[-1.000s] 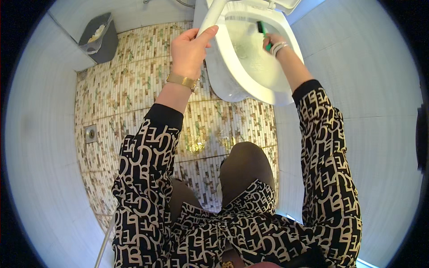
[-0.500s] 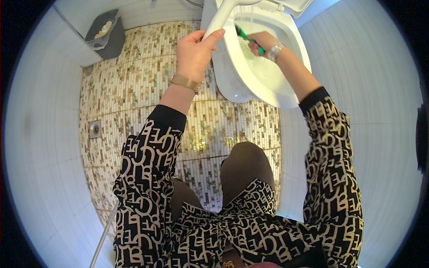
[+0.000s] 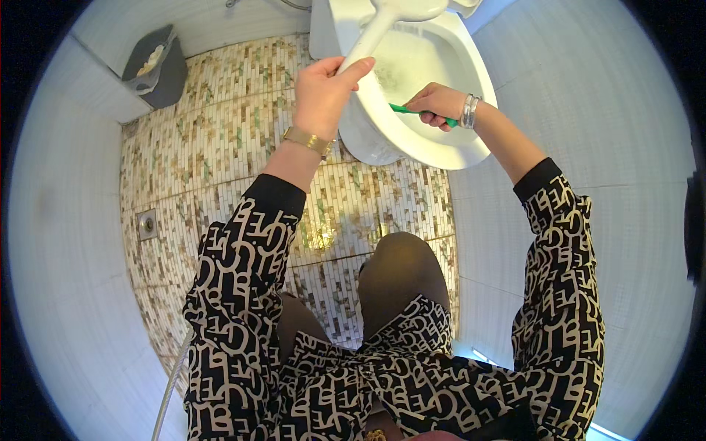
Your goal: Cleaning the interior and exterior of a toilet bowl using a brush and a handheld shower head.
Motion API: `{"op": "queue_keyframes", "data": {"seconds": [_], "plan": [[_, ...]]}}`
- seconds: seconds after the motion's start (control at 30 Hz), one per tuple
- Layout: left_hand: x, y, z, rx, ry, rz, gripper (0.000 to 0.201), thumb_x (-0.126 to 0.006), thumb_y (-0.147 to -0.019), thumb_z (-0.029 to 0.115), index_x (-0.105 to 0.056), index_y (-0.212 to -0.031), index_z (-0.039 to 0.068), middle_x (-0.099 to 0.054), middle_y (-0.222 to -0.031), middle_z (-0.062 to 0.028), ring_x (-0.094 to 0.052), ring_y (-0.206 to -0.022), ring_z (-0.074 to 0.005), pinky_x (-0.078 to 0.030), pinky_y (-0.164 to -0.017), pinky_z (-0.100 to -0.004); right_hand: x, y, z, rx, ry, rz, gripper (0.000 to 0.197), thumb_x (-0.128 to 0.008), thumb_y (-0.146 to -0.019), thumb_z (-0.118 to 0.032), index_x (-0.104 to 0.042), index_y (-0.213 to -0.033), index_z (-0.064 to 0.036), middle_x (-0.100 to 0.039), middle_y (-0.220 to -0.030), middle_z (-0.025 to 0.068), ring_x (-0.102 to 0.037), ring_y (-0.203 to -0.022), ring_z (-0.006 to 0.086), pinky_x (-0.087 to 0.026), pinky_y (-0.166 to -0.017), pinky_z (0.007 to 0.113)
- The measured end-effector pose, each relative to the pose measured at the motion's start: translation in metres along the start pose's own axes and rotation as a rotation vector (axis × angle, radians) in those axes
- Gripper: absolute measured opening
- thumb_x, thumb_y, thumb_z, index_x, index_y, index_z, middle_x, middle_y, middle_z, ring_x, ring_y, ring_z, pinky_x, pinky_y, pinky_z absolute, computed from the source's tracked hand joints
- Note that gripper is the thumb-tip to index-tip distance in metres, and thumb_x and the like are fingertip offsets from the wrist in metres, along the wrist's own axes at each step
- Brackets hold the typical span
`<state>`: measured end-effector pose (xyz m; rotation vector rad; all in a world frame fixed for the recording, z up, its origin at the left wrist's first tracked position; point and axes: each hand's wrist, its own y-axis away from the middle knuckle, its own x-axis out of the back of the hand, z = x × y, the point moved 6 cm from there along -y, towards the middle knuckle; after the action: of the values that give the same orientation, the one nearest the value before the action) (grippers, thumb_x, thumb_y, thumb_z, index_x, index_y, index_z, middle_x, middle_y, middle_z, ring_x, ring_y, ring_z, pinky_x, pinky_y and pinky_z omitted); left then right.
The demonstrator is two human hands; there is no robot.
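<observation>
My left hand (image 3: 323, 95) is closed round the handle of a white shower head (image 3: 376, 31), which is held over the left side of the toilet. Fine streams of water come from its head. Inside the bowl, my right hand (image 3: 439, 101) grips a green-handled brush (image 3: 399, 109). The brush handle lies crosswise, and its bristle end is hidden behind the near left part of the rim. The white toilet bowl (image 3: 465, 153) is open, with water splashing inside it.
A grey bin (image 3: 168, 79) with a liner and crumpled paper stands at the far left by the wall. A square floor drain (image 3: 148, 224) is set in the mosaic floor (image 3: 228, 140). A metal hose (image 3: 171, 389) runs at the lower left. Tiled walls (image 3: 551, 147) close in both sides.
My right hand has drawn the brush nearer to me, from the left inner wall to the near part of the bowl. My left hand still holds the shower head. The view has shifted slightly.
</observation>
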<state>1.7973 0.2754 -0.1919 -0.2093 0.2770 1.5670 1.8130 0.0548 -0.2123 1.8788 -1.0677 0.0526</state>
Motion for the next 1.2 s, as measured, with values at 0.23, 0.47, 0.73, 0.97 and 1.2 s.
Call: {"op": "queue_keyframes", "data": {"seconds": [0.23,0.47,0.73,0.97,1.2], "plan": [[-0.004,0.007,-0.005,0.045,-0.058,-0.058,0.029,-0.074,-0.077,0.025,-0.066,-0.091,0.001,-0.054,-0.064,0.0021,-0.036,-0.043,-0.0023,-0.023,-0.038,-0.0188,0.023,0.032,0.033,-0.17,0.5,-0.139,0.023,-0.06,-0.08,-0.021,-0.062,-0.064,-0.0037,-0.045,-0.047,0.0,-0.039,-0.033,0.0082,-0.031,-0.03,0.025],[-0.036,0.008,-0.011,0.092,-0.014,-0.139,0.029,-0.074,-0.077,0.028,-0.066,-0.086,0.001,-0.054,-0.062,0.0022,-0.036,-0.043,-0.0028,-0.024,-0.038,-0.0193,0.134,-0.054,0.062,-0.051,1.759,0.117,0.017,-0.055,-0.082,-0.012,-0.069,-0.089,-0.0058,-0.068,-0.091,0.0153,-0.067,-0.083,0.0298,-0.054,-0.068,0.039],[-0.023,0.012,-0.004,0.031,-0.054,-0.147,0.028,-0.076,-0.073,0.029,-0.066,-0.079,0.003,-0.053,-0.062,0.0027,-0.037,-0.045,-0.0024,-0.024,-0.04,-0.0189,0.113,-0.05,0.029,-0.115,1.357,0.639,0.024,-0.046,-0.085,-0.014,-0.066,-0.089,-0.0015,-0.066,-0.092,0.0193,-0.065,-0.087,0.0335,-0.052,-0.073,0.042],[-0.002,0.005,-0.01,0.065,-0.041,-0.111,0.027,-0.074,-0.075,0.028,-0.065,-0.081,0.003,-0.053,-0.062,0.0025,-0.035,-0.043,-0.0026,-0.023,-0.039,-0.0193,0.042,-0.026,0.032,-0.142,1.444,-0.017,0.027,-0.054,-0.08,-0.017,-0.064,-0.101,-0.0032,-0.066,-0.099,0.0165,-0.065,-0.092,0.032,-0.052,-0.078,0.041],[-0.013,0.003,-0.008,0.098,-0.008,-0.107,0.027,-0.075,-0.075,0.028,-0.065,-0.081,0.003,-0.053,-0.062,0.0023,-0.035,-0.042,-0.0031,-0.023,-0.039,-0.0202,0.128,-0.074,0.021,-0.116,1.434,0.603,0.022,-0.049,-0.085,-0.012,-0.066,-0.097,-0.0045,-0.066,-0.1,0.016,-0.064,-0.094,0.0321,-0.053,-0.078,0.041]]}}
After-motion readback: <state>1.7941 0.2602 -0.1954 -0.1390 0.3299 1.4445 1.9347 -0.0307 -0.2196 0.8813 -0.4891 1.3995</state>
